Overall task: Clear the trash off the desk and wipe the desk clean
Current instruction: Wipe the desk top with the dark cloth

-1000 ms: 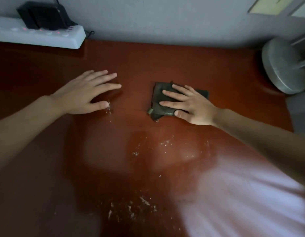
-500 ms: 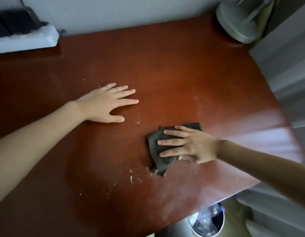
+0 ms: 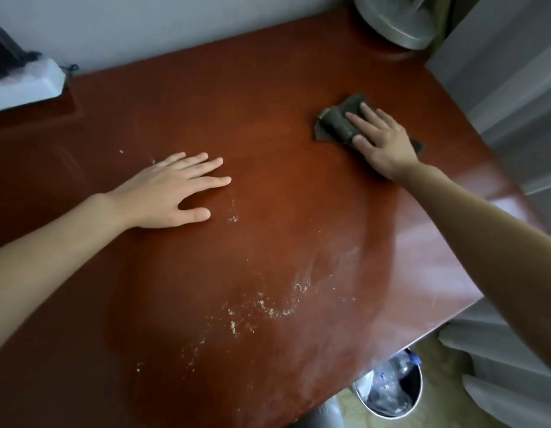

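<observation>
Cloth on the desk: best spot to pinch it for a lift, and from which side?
Pinch the rolled ridge on the left part of the cloth, coming from above and the left. That fold stands proud of the desk; the rest lies flat, and the right hand presses flat on its right part, so the ridge is likely the easiest bulk to catch.

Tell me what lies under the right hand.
The right hand presses flat on a dark cloth, which is bunched ahead of its fingers and lies on the desk. The desk surface beneath the cloth is covered, so it cannot be seen.
</observation>
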A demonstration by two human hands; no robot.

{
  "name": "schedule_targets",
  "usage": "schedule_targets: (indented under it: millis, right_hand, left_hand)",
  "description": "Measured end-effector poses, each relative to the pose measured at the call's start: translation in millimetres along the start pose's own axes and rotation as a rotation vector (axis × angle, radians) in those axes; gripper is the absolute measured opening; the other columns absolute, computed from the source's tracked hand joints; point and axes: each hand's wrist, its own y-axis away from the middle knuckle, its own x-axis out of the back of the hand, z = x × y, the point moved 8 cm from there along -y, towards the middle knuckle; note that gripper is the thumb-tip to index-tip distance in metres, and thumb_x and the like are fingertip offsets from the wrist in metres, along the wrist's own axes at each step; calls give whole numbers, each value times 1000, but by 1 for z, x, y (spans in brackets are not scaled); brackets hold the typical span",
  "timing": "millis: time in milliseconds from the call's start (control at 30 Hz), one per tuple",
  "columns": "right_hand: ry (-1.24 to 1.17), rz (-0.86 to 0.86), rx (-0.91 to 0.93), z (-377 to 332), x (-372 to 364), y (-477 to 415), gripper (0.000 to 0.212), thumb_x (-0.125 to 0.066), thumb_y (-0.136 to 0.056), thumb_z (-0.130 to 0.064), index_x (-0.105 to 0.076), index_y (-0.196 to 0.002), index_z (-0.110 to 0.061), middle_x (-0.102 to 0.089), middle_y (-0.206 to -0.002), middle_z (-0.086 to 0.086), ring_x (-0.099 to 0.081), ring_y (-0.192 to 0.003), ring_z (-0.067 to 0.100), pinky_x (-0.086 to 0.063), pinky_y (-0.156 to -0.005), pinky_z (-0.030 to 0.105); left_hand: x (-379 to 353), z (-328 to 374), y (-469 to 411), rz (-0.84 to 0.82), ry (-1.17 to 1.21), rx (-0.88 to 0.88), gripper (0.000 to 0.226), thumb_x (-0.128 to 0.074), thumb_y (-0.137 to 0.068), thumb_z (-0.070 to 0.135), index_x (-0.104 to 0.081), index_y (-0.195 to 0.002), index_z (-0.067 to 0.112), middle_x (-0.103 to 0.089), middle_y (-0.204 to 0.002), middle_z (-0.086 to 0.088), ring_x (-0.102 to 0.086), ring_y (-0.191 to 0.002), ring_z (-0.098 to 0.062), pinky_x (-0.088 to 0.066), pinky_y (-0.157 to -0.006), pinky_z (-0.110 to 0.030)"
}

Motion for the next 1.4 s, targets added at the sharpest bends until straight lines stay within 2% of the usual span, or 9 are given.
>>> schedule_targets:
  millis: [233, 333, 467, 533, 733, 867, 1067, 1267, 1400]
  right_hand:
    - [93, -134, 489, -81, -40, 111, 53, -22, -94, -53, -36, -141, -32, -31, -151, 1, -30, -137, 36, -28, -104, 53]
    - [105, -192, 656, -113, -59, 196, 48, -27, -94, -49, -33, -141, -37, -29, -152, -4, -28, -138, 32, -21, -109, 50]
    - [129, -263, 821, -123, -71, 256, 45, -22, -98, -46, -31, -141, -37, -29, -151, -6, -23, -139, 26, -16, -111, 45]
    - [108, -241, 777, -108, -64, 243, 45, -19, -98, -47, -33, -139, -36, -29, -151, -6, -26, -139, 25, -19, -112, 45]
    - [43, -109, 296, 16, -14, 142, 58, -17, -95, -58, -36, -141, -27, -32, -149, 10, -31, -135, 40, -31, -103, 61]
    - [-3, -17, 36, 57, 2, 109, 55, -21, -87, -57, -24, -139, -39, -23, -154, 1, -18, -142, 31, -20, -110, 57]
    - [57, -57, 213, 8, -23, 183, 58, -15, -94, -57, -37, -141, -30, -29, -151, 2, -28, -137, 36, -28, -104, 54]
    - [60, -124, 400, -40, -50, 291, 48, -16, -98, -49, -31, -141, -35, -25, -152, -4, -25, -139, 28, -20, -109, 44]
    - [24, -98, 286, -3, -35, 269, 50, -17, -97, -50, -33, -141, -31, -26, -151, -1, -28, -138, 29, -25, -108, 45]
  left_hand:
    - [-1, 4, 0, 4, 22, 7, 72, -15, -79, 76, -18, -142, 42, -5, -152, 12, -2, -142, -7, -3, -116, -36]
    - [2, 6, -1, 15, 28, 12, 77, -7, -76, 81, -19, -141, 41, -7, -152, 12, -3, -141, -7, -4, -115, -36]
    - [1, 8, 0, 20, 50, 38, 74, -19, -75, 73, -23, -141, 39, -9, -152, 12, -4, -140, -6, -4, -115, -35]
    - [2, 9, 0, 19, 50, 37, 76, -19, -75, 72, -25, -142, 37, -10, -152, 12, -4, -141, -7, -4, -115, -35]
    - [3, 9, 0, 33, 59, 43, 78, -20, -75, 72, -29, -142, 34, -14, -153, 9, -8, -141, -10, -6, -115, -36]
    - [0, 10, 0, 64, 103, 64, 77, -23, -75, 72, -29, -142, 34, -13, -152, 9, -5, -141, -9, -7, -115, -37]
    - [-3, 12, -2, 75, 107, 72, 68, -39, -84, 67, -29, -142, 33, -14, -153, 6, -5, -141, -11, -7, -115, -38]
    - [1, 19, -2, 92, 102, 110, 71, -38, -79, 58, -34, -142, 26, -17, -154, 1, -10, -143, -17, -7, -115, -39]
    - [1, 19, -1, 91, 104, 113, 72, -38, -79, 58, -34, -142, 25, -18, -154, 0, -10, -143, -18, -8, -115, -40]
